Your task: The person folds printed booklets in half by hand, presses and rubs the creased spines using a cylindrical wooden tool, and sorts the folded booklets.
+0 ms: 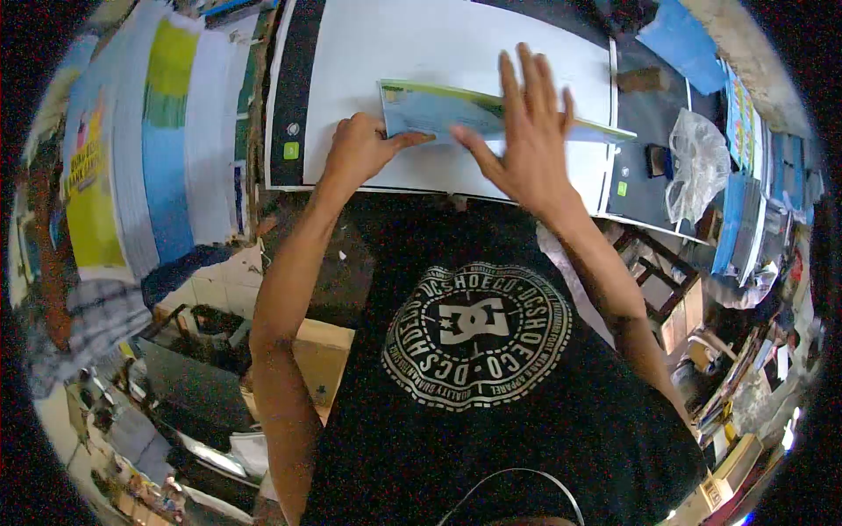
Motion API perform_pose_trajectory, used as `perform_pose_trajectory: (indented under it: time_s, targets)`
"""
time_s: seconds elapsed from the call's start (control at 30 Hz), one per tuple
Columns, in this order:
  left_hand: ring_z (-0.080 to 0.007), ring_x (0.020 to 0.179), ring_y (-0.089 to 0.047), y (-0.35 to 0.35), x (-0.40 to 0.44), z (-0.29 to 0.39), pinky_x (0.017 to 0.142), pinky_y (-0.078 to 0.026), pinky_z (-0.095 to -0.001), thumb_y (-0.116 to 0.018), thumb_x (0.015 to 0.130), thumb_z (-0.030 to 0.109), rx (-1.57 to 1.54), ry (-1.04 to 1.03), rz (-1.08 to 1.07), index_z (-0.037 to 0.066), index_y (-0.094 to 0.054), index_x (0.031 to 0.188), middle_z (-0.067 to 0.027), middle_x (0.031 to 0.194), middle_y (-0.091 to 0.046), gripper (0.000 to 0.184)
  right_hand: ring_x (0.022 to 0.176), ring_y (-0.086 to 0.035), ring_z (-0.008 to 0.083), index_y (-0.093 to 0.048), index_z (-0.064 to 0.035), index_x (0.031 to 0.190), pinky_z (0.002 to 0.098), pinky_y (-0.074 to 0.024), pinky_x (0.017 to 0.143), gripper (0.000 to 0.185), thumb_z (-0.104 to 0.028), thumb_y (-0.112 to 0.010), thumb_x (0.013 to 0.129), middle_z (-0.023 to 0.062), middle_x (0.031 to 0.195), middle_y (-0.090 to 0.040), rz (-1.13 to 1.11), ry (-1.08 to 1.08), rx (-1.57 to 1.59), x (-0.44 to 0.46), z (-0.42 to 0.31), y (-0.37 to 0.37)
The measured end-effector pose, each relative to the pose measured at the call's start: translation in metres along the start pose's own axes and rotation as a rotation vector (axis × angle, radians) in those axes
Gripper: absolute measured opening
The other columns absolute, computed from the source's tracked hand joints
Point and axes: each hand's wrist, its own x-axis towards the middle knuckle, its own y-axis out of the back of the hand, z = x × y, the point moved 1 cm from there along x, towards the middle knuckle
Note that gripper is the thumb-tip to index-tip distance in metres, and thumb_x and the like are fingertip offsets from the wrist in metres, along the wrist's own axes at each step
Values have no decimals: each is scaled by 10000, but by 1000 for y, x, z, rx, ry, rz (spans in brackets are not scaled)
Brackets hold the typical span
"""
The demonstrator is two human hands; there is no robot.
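A blue and green printed sheet (447,110) stands raised at an angle over the white board (351,53) on the table. At its left end, my left hand (364,149) pinches the lower edge between thumb and curled fingers. My right hand (531,145) is spread, slightly blurred, with its fingers pointing up the board in front of the sheet's right half and its thumb out to the left. Part of the sheet is hidden behind the right hand.
Stacks of printed sheets (167,140) stand at the left. To the right lie a crumpled clear plastic bag (695,162), a small dark block (656,161) and a brown piece (640,80). More blue stacks (735,215) line the far right.
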Motion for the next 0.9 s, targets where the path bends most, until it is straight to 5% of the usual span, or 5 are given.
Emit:
perform_pose_trajectory:
  time_s: [0.23, 0.43, 0.53, 0.73, 0.9]
  targets:
    - [-313, 611, -679, -17, -6, -9, 646, -542, -429, -790, 686, 630, -127, 66, 123, 54, -761, 762, -138, 597, -656, 582, 1384, -400, 356, -436, -49, 1443, 589, -260, 1124, 885, -714, -503, 862, 190, 1471, -457, 42, 123, -10, 42, 27, -83]
    - [-317, 632, -685, -30, -2, -21, 667, -548, -434, -789, 688, 625, -182, 36, 194, 19, -715, 670, -151, 621, -665, 611, 1388, -397, 350, -434, -69, 1450, 565, -280, 1127, 902, -732, -516, 845, 184, 1473, -457, -111, 176, 25, 50, 31, -95]
    - [-315, 663, -688, -24, 2, -25, 677, -549, -443, -784, 694, 625, -106, 37, 129, 28, -732, 797, -145, 689, -687, 608, 1408, -373, 347, -418, -85, 1469, 551, -272, 1139, 899, -736, -496, 853, 176, 1499, -430, -179, 158, 7, 51, 30, -96]
    - [-257, 663, -651, 27, -23, 37, 627, -519, -401, -781, 774, 516, -273, -50, 772, 78, -587, 1214, -121, 756, -654, 651, 1467, -267, 338, -374, -97, 1502, 527, -198, 1180, 888, -728, -443, 882, 164, 1576, -310, -302, 96, 69, 54, 30, -99]
    - [-321, 879, -620, 5, -30, 132, 771, -504, -459, -690, 864, 330, -251, -378, 870, 47, -541, 1241, -134, 895, -622, 494, 1478, -238, 339, -349, -109, 1516, 525, -173, 1187, 753, -588, -426, 940, 157, 1588, -288, -276, 205, 65, 51, 42, -108]
